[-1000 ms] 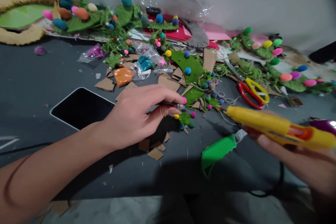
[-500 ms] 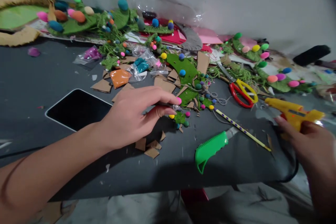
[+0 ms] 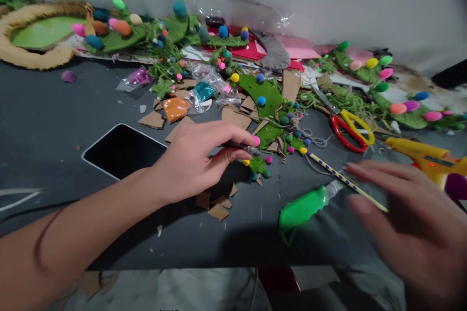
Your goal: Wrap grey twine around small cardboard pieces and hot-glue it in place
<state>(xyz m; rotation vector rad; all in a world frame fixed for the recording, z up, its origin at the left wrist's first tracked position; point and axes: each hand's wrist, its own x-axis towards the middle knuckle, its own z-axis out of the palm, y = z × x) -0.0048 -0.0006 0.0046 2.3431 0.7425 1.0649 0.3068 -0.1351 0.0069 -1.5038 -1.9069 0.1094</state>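
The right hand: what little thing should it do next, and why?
Probably the right hand should gently pinch the dotted stick: the hand looks open, nothing shows in its grip, and the stick lies close by it.

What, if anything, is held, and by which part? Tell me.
The left hand pinches a small greyish piece; which part is unclear. The right hand holds nothing.

Dim, greyish light, with blur on the right

The wall (image 3: 346, 0) is dimly lit and darkened at the upper right corner. White glare is caught on the clear plastic (image 3: 283, 22). A soft shadow is cast along the near side of the dark table (image 3: 182, 233). The right hand (image 3: 408, 214) is smeared; the left hand (image 3: 193, 160) is rendered more sharply.
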